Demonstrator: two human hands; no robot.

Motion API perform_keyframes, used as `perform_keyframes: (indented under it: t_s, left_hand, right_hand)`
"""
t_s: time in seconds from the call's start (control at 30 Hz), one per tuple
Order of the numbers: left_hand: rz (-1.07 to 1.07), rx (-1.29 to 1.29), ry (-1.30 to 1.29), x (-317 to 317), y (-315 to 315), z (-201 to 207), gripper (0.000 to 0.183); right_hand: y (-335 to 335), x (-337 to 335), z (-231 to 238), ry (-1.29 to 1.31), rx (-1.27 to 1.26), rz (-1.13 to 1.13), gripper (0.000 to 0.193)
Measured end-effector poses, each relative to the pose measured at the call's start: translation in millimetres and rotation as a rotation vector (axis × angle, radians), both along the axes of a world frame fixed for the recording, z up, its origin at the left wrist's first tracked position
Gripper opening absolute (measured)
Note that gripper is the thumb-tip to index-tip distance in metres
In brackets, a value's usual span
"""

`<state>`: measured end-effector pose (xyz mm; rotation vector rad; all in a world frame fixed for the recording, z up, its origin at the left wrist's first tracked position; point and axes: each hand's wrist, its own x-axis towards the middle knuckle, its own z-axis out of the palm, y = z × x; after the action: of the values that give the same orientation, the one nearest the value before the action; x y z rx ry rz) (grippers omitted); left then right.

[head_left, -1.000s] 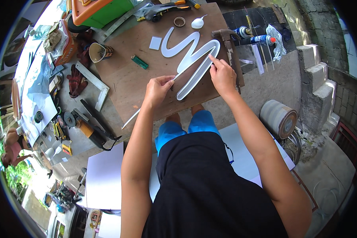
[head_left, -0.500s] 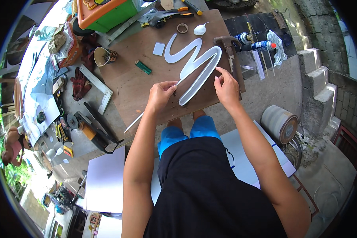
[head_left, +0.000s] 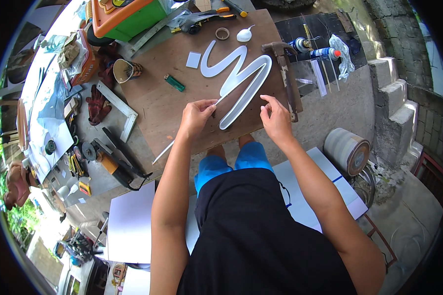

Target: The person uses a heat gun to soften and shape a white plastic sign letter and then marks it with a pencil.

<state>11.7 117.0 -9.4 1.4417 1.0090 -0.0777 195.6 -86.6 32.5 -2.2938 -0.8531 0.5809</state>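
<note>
A white, wavy letter-like piece (head_left: 251, 90) lies on the brown board (head_left: 155, 103), its right-hand stroke edged by a raised rim. My left hand (head_left: 197, 117) pinches a thin white strip (head_left: 163, 152). One end of that strip meets the piece's edge; the other trails toward the board's near left edge. Just right of the piece, my right hand (head_left: 276, 118) hovers with bent fingers apart and nothing between them. A hammer (head_left: 285, 78) rests beyond it along the board's right side.
Above the piece sit a tape roll (head_left: 222, 33), a small white bottle (head_left: 244, 35) and a pale square (head_left: 193, 60). A green lighter (head_left: 174, 83) and a cup (head_left: 126, 71) are farther left. An angle grinder (head_left: 108, 162) lies at the left; spray cans (head_left: 325, 53) lie at the right.
My right hand has drawn away from the piece's right edge, down and slightly left. My left hand still pinches the strip. The whole view has shifted slightly.
</note>
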Motion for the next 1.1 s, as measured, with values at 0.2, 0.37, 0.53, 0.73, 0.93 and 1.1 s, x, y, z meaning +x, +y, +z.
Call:
perform_keyframes:
  t_s: [0.2, 0.37, 0.53, 0.73, 0.93, 1.1]
  left_hand:
    - [-0.045, -0.027, 0.061, 4.4, 2.4, 8.6, 0.030]
    - [0.020, 0.005, 0.002, 0.2, -1.0, -1.0, 0.028]
    - [0.020, -0.008, 0.002, 2.8, -0.9, 1.3, 0.028]
    - [0.013, 0.006, 0.000, 4.0, -0.9, 5.9, 0.028]
    - [0.009, 0.013, 0.010, 5.5, -0.5, 11.0, 0.027]
    - [0.016, 0.001, 0.027, 5.9, 0.3, 15.7, 0.027]
  right_hand:
    - [1.8, -5.4, 4.7, -0.016, 0.052, 0.046, 0.031]
    - [8.2, -18.6, 18.7, -0.036, 0.000, 0.251, 0.035]
    - [9.6, -34.3, 20.1, -0.142, -0.078, 0.517, 0.047]
    - [11.4, -46.5, 13.0, -0.172, -0.085, 0.564, 0.050]
    - [11.5, -46.2, 9.3, -0.183, -0.100, 0.564, 0.051]
    - [11.0, -45.8, 6.1, -0.184, -0.104, 0.567, 0.051]
